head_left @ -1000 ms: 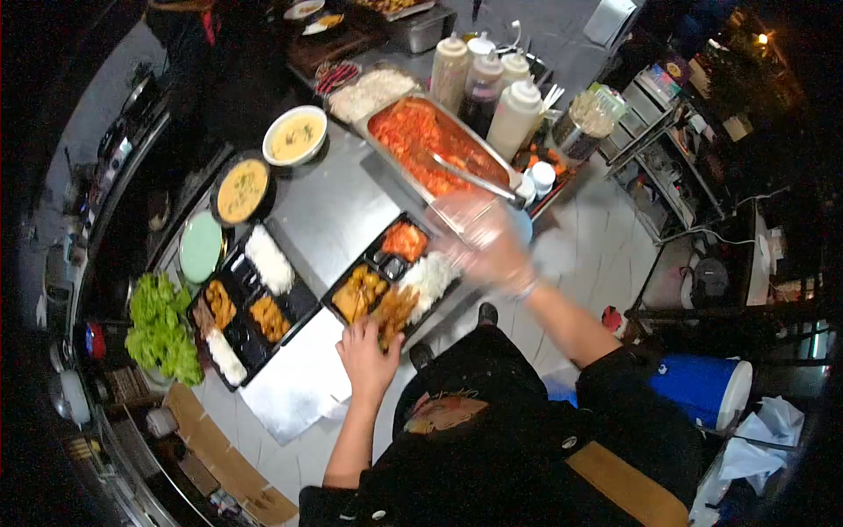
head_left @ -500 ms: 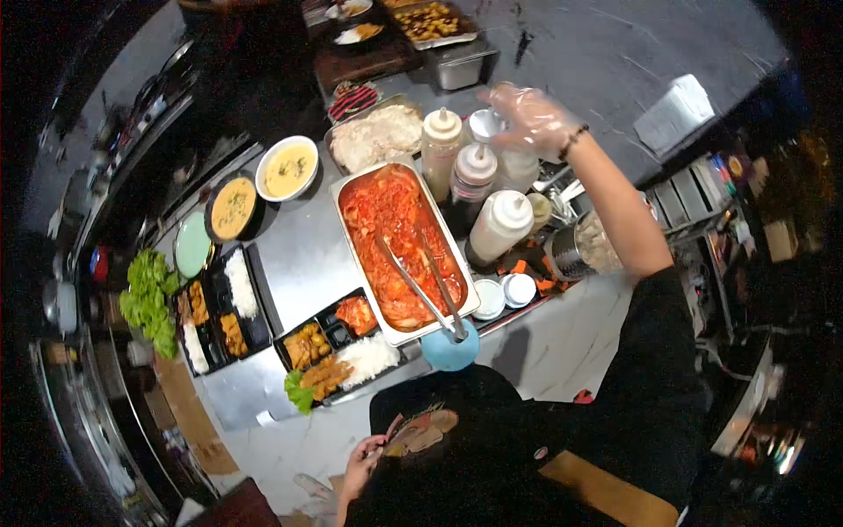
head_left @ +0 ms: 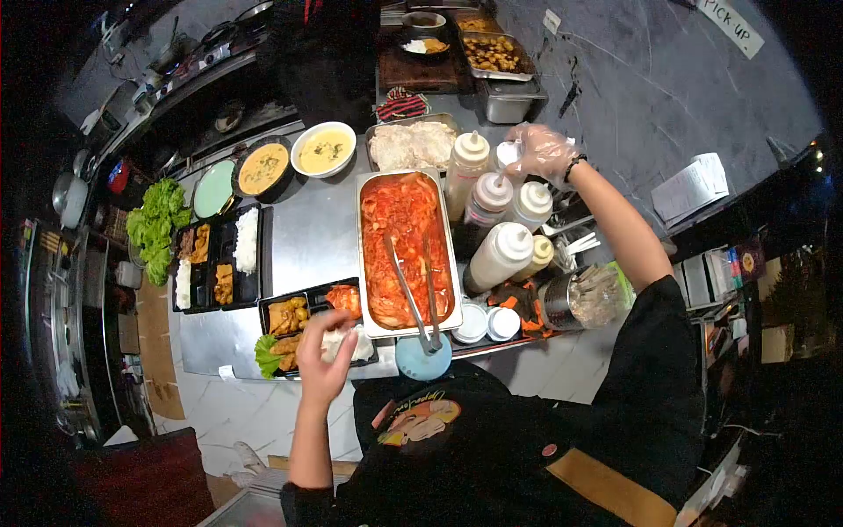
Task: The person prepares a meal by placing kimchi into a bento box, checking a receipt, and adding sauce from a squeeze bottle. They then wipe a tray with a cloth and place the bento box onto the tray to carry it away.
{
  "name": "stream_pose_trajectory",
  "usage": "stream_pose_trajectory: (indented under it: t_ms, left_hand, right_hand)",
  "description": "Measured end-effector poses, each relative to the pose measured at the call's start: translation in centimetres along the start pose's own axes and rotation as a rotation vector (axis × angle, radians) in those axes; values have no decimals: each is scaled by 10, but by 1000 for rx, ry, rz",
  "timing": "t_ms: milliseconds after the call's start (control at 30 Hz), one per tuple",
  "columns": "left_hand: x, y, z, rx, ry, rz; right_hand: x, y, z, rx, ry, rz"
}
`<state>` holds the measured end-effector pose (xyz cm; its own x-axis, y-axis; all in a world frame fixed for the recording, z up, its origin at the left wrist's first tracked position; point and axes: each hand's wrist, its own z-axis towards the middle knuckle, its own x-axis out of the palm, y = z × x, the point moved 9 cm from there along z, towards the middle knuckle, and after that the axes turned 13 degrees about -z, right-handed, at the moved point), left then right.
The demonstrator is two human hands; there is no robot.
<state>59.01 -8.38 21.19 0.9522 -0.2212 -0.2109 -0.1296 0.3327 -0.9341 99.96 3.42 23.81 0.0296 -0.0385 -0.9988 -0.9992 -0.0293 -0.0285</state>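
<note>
My right hand [head_left: 544, 155], in a clear plastic glove, has its fingers curled round the top of a white-topped bottle [head_left: 507, 155] in the back of a cluster. Beside it stand squeeze bottles, among them a white one [head_left: 500, 258]. My bare left hand [head_left: 325, 353] hovers over the front black meal box [head_left: 294, 303], thumb and fingers apart, holding nothing. Rice, fried pieces and lettuce show in that box, partly hidden by the hand. A steel pan of kimchi [head_left: 408, 228] lies between my hands, with metal tongs [head_left: 421, 307] resting in it.
Two bowls of yellow soup [head_left: 323, 149] and lettuce [head_left: 158, 228] are at the back left. Another filled meal box [head_left: 221, 259] is on the left. A light blue round lid [head_left: 423, 357] lies at the front edge. Right of the bottles stands a utensil-filled tin [head_left: 575, 299].
My left hand has risen from beside my body to above the front meal box. My right hand has closed in on the white-topped bottle. The view has shifted.
</note>
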Motion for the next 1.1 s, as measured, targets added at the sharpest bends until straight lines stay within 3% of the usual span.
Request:
stream_pose_trajectory:
  t_ms: [100, 200, 367, 467, 500, 567, 700, 767, 867, 933, 1033, 1100]
  left_hand:
    - [29, -32, 31, 203, 89, 38]
    - [36, -31, 26, 238, 80, 11]
    - [26, -13, 4, 116, 1, -61]
    - [15, -10, 1, 96, -14, -59]
    - [10, -10, 3, 99, -22, -58]
    - [3, -19, 9, 158, -21, -34]
    - [4, -43, 36, 224, 8, -86]
    - [16, -79, 56, 331, 100, 29]
    - [39, -134, 87, 514, 240, 11]
    - [48, -161, 104, 638, 235, -58]
    - [60, -166, 111, 634, 251, -188]
    - [60, -160, 98, 529, 361, -375]
  right_hand:
    - [12, -1, 1, -46, -28, -26]
    - [40, -9, 4, -60, 68, 135]
    - [47, -9, 11, -98, -10, 338]
    - [37, -24, 12, 9, -47, 226]
    - [24, -24, 9, 43, -78, 184]
    - [4, -34, 9, -7, -73, 540]
    - [-113, -33, -12, -33, -263, 373]
    - [-176, -13, -38, -220, -402, 563]
    - [-271, 48, -91, -350, -654, 352]
    - [-300, 82, -120, -363, -831, 270]
    - [-299, 118, -145, -353, -882, 488]
    - [-277, 144, -155, -333, -869, 677]
